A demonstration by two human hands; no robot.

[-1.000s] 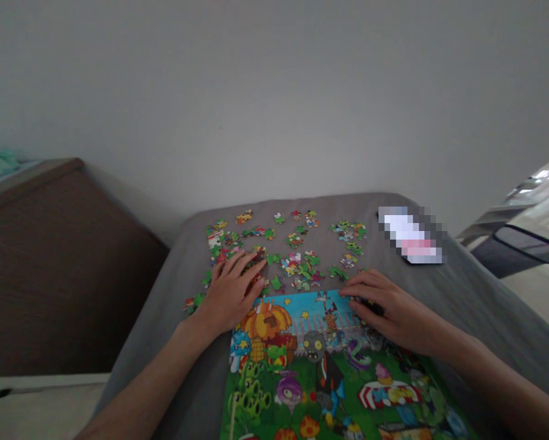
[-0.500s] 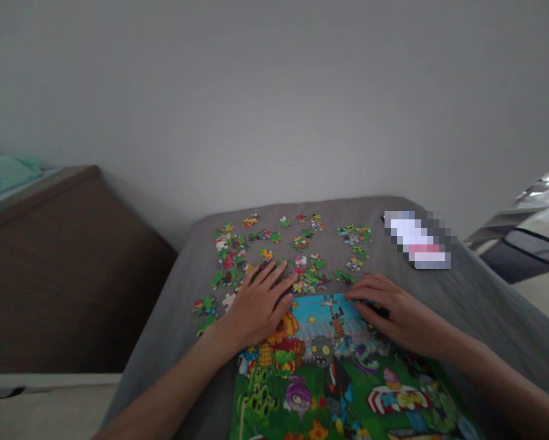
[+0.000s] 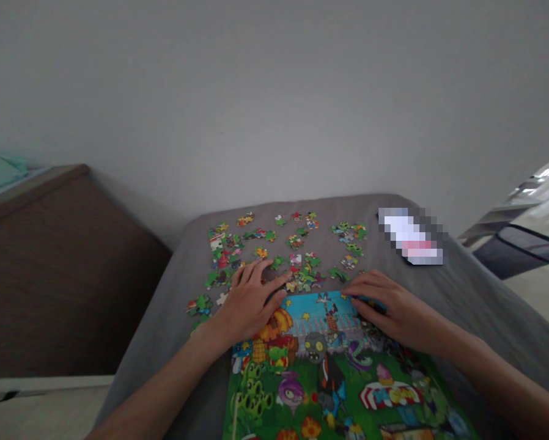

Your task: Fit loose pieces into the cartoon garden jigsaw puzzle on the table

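A colourful cartoon jigsaw picture lies on a grey cloth-covered table in front of me. Loose puzzle pieces are scattered beyond its far edge. My left hand rests flat at the picture's top left corner, fingers stretched over a few loose pieces. My right hand lies at the top right corner, fingers curved and pressing down on the picture's edge, with a dark bit under them that I cannot make out.
A pixelated flat object lies at the table's far right. A brown cabinet stands to the left, with something teal on top. A dark bin and a shiny surface are at the right. A plain wall rises behind.
My left hand slid right from the loose pieces at the left to the picture's top left corner, then drew back slightly. My right hand stayed in place.
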